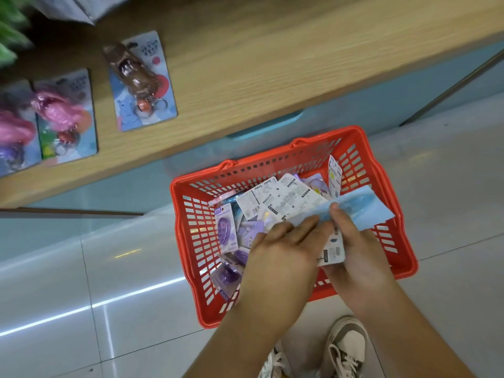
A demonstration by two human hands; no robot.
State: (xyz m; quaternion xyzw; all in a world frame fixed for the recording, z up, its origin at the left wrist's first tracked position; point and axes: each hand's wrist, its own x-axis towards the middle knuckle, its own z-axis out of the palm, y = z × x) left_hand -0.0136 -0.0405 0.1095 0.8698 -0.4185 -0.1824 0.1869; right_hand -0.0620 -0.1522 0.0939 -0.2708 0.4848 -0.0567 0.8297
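Mid-pick: right hand (351,241) pinched the blue pack (365,211), thumb on top, just above the red basket (188,184) of carded packs, left hand (283,249) lay straight-fingered against it, so next likely needed a clean lift toward the wooden shelf (245,64).

The basket (403,264) is red, its walls a grid of slots. The card (365,211) at centre right is light blue. Packs (225,227) at the basket's left are purple, others (283,200) white with grey print. The shelf (245,64) is pale wood grain, the floor (68,268) glossy grey-white tiles.
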